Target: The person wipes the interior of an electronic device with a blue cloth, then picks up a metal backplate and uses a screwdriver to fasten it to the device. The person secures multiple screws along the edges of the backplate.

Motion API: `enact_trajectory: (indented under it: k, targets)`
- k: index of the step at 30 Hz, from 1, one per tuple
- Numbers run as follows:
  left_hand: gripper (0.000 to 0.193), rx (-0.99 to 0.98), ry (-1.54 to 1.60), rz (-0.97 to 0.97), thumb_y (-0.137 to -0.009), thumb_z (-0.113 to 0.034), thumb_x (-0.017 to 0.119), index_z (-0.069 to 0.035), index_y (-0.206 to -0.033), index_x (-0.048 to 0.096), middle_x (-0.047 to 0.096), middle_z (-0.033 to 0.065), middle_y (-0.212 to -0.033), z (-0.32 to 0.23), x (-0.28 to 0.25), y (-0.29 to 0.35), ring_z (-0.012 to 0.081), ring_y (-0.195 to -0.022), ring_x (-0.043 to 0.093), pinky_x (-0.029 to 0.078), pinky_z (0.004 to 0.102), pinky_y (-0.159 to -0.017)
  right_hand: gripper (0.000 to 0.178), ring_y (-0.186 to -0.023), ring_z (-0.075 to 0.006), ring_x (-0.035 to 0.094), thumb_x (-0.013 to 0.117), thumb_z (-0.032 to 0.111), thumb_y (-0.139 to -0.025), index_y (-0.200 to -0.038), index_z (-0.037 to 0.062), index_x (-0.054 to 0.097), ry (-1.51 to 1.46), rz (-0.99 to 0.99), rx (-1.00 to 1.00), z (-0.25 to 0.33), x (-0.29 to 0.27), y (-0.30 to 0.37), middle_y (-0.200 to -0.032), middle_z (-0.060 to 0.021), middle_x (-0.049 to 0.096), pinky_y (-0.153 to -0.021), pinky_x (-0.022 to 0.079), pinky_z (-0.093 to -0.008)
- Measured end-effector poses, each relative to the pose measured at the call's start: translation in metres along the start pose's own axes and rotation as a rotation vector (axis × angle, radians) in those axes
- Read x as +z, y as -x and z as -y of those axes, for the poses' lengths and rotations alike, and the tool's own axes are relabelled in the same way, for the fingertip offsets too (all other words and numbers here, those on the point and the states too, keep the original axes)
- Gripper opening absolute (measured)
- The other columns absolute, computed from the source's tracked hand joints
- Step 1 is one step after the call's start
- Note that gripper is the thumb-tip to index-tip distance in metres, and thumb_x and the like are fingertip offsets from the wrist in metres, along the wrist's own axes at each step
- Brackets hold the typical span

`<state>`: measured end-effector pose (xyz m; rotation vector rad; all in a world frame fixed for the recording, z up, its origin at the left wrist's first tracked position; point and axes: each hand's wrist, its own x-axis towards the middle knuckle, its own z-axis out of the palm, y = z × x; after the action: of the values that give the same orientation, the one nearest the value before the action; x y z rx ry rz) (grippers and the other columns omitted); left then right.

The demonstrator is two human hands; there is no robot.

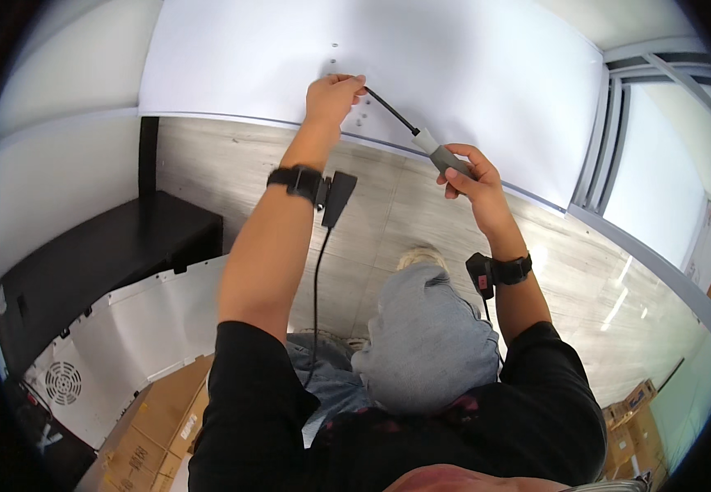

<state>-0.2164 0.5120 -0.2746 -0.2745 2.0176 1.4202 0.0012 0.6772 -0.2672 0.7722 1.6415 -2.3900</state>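
Note:
My right hand (472,176) is wrapped round the grey handle of a screwdriver (445,158). Its long black shaft slants up and left over the white tabletop (486,90). At the far end of that shaft, my left hand (335,100) is closed in a pinch against the tip. Whatever lies between those fingertips is too small and hidden to name. Several small metal screws (362,120) lie on the tabletop just right of my left hand. Beyond its fingers are two more small metal pieces (333,61).
A black box-like unit (109,271) stands at the left, above a white vented panel (117,344) and a cardboard box (150,435). Grey metal framing (610,139) borders the right side. More cardboard boxes (638,435) sit at lower right. Cabled black devices are strapped to both wrists.

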Motion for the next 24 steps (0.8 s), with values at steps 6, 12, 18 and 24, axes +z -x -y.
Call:
enact_trajectory:
  k: [6,12,18,24]
  targets:
    - [0.012,-0.089,0.994,0.114,-0.096,-0.01,0.046,-0.001,-0.094,0.054,0.063,0.0099,-0.094,0.017,-0.063,0.074,0.019,-0.083,0.058,0.05,0.031,-0.076,0.03,-0.062,-0.008,0.052,0.064,0.013,-0.086,-0.115,0.0081,0.059,0.154,0.204,-0.05,0.025,0.047,-0.005,-0.076,-0.003,0.061,-0.057,0.043,-0.0224]
    - [0.014,0.107,1.346,0.067,-0.097,-0.011,0.046,-0.001,-0.094,0.055,0.062,0.0115,-0.095,0.047,-0.126,0.129,0.0208,-0.086,0.059,0.052,0.0323,-0.079,0.03,-0.057,-0.0064,0.047,0.065,0.017,-0.086,-0.114,0.0096,0.061,0.314,0.345,-0.088,0.037,0.108,0.0,-0.073,-0.0016,0.06,-0.053,0.039,-0.0208]
    - [0.014,0.29,1.445,-0.009,-0.098,-0.01,0.045,0.0,-0.096,0.055,0.062,0.0115,-0.095,0.072,-0.176,0.169,0.0202,-0.087,0.06,0.052,0.0314,-0.081,0.032,-0.056,-0.0054,0.046,0.066,0.021,-0.085,-0.115,0.0098,0.061,0.48,0.455,-0.111,0.051,0.171,0.014,-0.07,-0.0007,0.06,-0.05,0.036,-0.0202]
    - [0.012,0.414,1.507,-0.121,-0.097,-0.01,0.046,0.0,-0.096,0.055,0.061,0.0112,-0.098,0.092,-0.222,0.201,0.0193,-0.089,0.06,0.053,0.0313,-0.084,0.033,-0.06,-0.005,0.05,0.067,0.025,-0.084,-0.113,0.0089,0.062,0.691,0.511,-0.193,0.072,0.238,0.029,-0.072,0.0003,0.061,-0.048,0.033,-0.0207]
